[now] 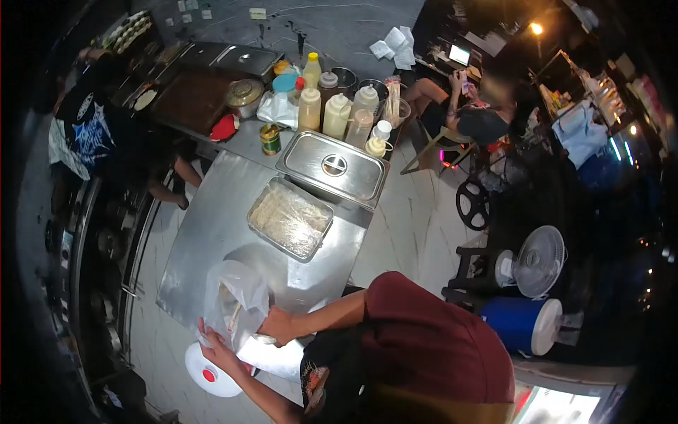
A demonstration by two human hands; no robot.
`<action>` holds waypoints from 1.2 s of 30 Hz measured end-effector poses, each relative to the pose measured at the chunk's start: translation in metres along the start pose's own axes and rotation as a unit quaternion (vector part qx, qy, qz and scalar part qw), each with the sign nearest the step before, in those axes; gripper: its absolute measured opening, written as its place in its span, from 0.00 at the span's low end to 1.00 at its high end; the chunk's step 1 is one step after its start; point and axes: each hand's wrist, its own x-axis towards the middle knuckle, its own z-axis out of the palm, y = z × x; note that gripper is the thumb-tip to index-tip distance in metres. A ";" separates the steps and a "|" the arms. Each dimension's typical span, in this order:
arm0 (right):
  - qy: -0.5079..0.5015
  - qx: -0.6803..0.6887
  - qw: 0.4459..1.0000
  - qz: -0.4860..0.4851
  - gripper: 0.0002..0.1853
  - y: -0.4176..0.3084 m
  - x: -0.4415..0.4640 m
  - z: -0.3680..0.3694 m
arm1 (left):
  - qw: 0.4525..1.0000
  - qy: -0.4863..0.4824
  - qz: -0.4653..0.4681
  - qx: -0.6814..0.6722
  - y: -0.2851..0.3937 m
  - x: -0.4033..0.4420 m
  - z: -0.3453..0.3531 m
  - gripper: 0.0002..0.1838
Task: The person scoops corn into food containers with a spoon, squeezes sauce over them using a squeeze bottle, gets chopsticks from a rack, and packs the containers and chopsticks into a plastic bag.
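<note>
A clear plastic bag stands open over the near corner of the steel table, with a thin, light-coloured stick showing inside. My left hand holds the bag's lower left side, fingers up along the plastic. Against its right side, my right hand is closed on the bag's edge, its fingertips partly hidden. Farther up the table lies a steel tray covered in clear film, with pale contents that I cannot make out.
A lidded steel pan sits behind the tray, near several squeeze bottles and a can. Below the table's corner is a white lid with a red knob. One person stands left by a griddle; another sits at upper right. A fan stands right.
</note>
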 end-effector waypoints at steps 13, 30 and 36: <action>-0.031 0.023 0.999 -0.016 0.57 -0.067 -0.029 -0.140 | 0.999 0.034 0.005 0.017 -0.035 -0.005 -0.003 0.23; 0.036 0.028 0.996 -0.072 0.31 -0.033 0.113 -0.104 | 0.994 0.096 0.013 0.047 -0.026 -0.004 -0.005 0.31; 0.028 0.002 0.992 -0.120 0.33 -0.029 0.131 -0.091 | 0.972 0.113 0.130 0.160 0.021 0.002 -0.023 0.25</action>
